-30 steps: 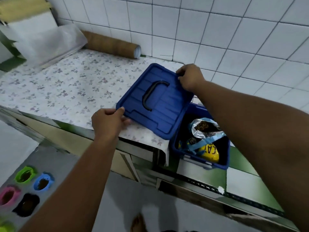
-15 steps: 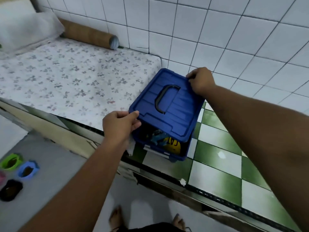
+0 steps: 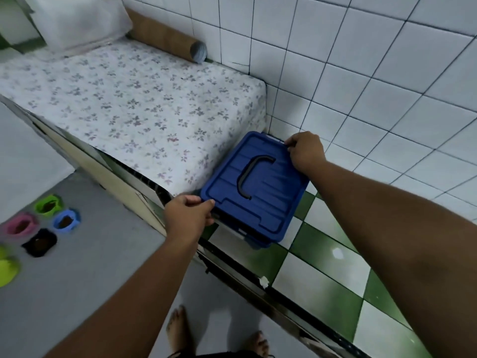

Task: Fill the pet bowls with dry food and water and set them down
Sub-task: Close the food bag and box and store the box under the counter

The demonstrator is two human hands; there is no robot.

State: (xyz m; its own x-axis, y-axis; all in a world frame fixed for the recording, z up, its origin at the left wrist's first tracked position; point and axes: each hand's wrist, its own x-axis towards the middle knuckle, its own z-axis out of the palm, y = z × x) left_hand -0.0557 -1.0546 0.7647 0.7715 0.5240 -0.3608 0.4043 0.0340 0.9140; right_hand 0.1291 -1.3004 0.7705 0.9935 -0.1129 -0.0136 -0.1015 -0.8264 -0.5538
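A blue plastic box (image 3: 258, 242) stands on the green-and-white tiled counter, beside the flowered cloth. Its blue lid (image 3: 260, 202) with a black handle lies flat over the box and hides what is inside. My left hand (image 3: 189, 215) grips the lid's near-left corner. My right hand (image 3: 304, 151) grips its far-right corner by the wall. On the grey floor at the left sit several small pet bowls with brown dry food in them: a green bowl (image 3: 47, 205), a blue bowl (image 3: 65, 222), a pink bowl (image 3: 20, 227) and a black bowl (image 3: 40, 242).
The flowered cloth (image 3: 129, 104) covers the left part of the counter. A cardboard tube (image 3: 167, 38) lies along the white tiled wall, with a clear plastic bag (image 3: 82, 21) at the far left. A yellow-green object (image 3: 6, 270) shows at the left edge. My bare feet stand below.
The lid has moved from the cloth to the right and down onto the box, in both hands. The food bag inside, open to view before, is now covered.
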